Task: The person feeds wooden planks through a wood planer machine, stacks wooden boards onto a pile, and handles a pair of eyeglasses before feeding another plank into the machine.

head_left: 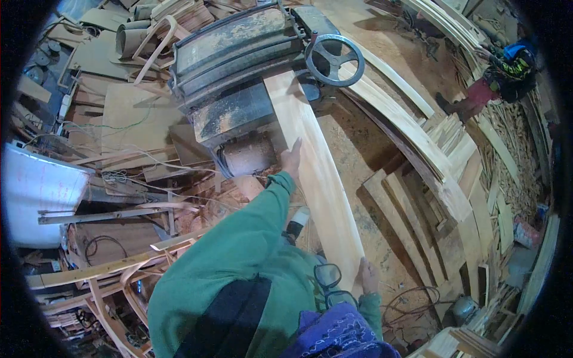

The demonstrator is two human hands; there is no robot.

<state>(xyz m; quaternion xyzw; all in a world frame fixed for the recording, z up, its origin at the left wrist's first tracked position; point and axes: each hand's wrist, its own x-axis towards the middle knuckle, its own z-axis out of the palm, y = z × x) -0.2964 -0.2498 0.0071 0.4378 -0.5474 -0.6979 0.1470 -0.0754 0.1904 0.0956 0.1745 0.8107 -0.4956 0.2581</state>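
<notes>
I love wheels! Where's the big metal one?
The metal wheel is high in the head view, right of centre, on the machine near the far end of the held board.

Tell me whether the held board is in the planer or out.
Mostly out: the board shows from the planer past the left hand to the right hand. Whether any of it is inside, I cannot tell.

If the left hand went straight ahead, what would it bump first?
Beyond the wooden board it touches, the left hand would probably meet the woodworking machine near its handwheel; depth is unclear.
</notes>
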